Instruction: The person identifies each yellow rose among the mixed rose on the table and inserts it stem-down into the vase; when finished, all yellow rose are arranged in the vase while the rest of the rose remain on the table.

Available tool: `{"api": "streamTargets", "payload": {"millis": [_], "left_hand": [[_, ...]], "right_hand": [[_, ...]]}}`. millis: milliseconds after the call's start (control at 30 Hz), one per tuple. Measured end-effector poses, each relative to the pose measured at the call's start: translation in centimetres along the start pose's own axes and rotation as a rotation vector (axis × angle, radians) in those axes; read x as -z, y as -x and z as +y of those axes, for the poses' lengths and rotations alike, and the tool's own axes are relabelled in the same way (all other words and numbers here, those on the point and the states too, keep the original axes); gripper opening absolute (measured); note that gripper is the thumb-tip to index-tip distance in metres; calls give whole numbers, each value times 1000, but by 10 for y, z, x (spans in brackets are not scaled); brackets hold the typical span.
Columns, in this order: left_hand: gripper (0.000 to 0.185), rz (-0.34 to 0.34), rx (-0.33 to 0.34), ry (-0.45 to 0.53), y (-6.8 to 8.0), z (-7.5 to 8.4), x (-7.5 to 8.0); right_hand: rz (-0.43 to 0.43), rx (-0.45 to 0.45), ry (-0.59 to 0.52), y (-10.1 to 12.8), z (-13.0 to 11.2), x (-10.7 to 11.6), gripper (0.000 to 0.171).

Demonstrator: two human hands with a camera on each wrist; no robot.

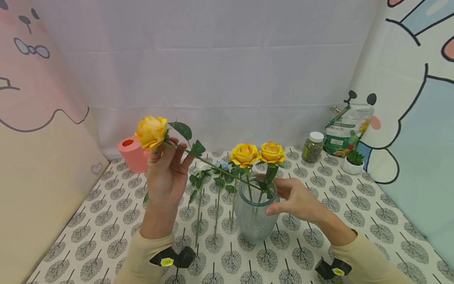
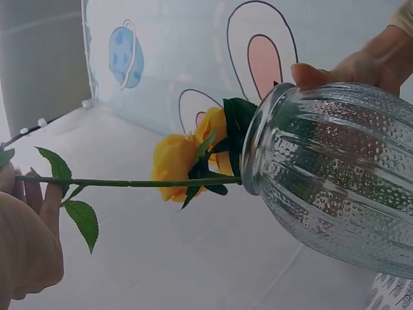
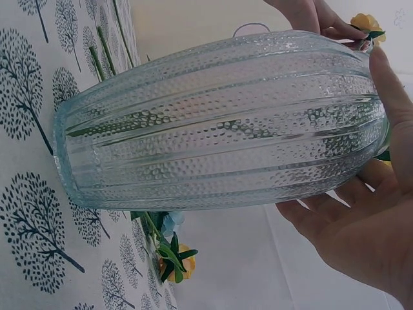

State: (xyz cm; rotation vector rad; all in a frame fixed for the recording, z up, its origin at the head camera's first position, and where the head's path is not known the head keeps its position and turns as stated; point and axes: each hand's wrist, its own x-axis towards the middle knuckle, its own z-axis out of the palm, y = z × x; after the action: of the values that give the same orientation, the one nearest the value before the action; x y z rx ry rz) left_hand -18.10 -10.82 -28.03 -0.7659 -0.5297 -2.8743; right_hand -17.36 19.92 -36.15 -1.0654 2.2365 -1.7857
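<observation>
A yellow rose (image 1: 151,132) with a long green stem is pinched in my left hand (image 1: 166,169), just under the bloom. Its stem slants down to the right, with the lower end at the mouth of a ribbed clear glass vase (image 1: 255,221). Two other yellow roses (image 1: 244,155) stand in the vase, their blooms above the rim. My right hand (image 1: 296,199) grips the vase near its neck, thumb in front and fingers behind. In the right wrist view the dimpled glass (image 3: 213,129) fills the middle of the frame.
Several flower stems (image 1: 216,209) lie on the tree-patterned cloth left of the vase, with a white bloom (image 1: 203,166) and a blue one (image 1: 222,165). A pink watering can (image 1: 134,156) stands at back left. A jar (image 1: 313,147), a green-white bag (image 1: 345,130) and a potted succulent (image 1: 353,162) stand at back right.
</observation>
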Motion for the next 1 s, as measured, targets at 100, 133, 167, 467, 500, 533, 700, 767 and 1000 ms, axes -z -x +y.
{"api": "streamTargets", "payload": {"millis": [100,133,167,467,500,533,700,767,1000], "left_hand": [[3,10,-10,-38,1,-2,-1],[3,13,-14,-52,2,-2,-1],[3,6,-18,-58,2,-3,-1],[23,-48,-16,-188,1,-12,2],[24,-51,-18,-209,1,-14,2],[26,-53,-20,-230,1,-15,3],[18,-58,-6,-285,1,-21,5],[15,-59,4,-291,2,-24,6],[28,-30,12,-379,7,-37,4]], "right_hand": [[-6,9,-8,0,1,0,71],[-9,12,-11,0,1,0,71],[-12,16,-12,-1,1,0,71],[-9,24,-14,-1,1,0,70],[-9,27,-14,-1,1,0,70],[-9,29,-14,-1,1,0,70],[-6,39,-11,-1,1,-1,69],[-6,38,-9,-1,1,-1,69],[-8,46,-9,-1,2,0,69]]}}
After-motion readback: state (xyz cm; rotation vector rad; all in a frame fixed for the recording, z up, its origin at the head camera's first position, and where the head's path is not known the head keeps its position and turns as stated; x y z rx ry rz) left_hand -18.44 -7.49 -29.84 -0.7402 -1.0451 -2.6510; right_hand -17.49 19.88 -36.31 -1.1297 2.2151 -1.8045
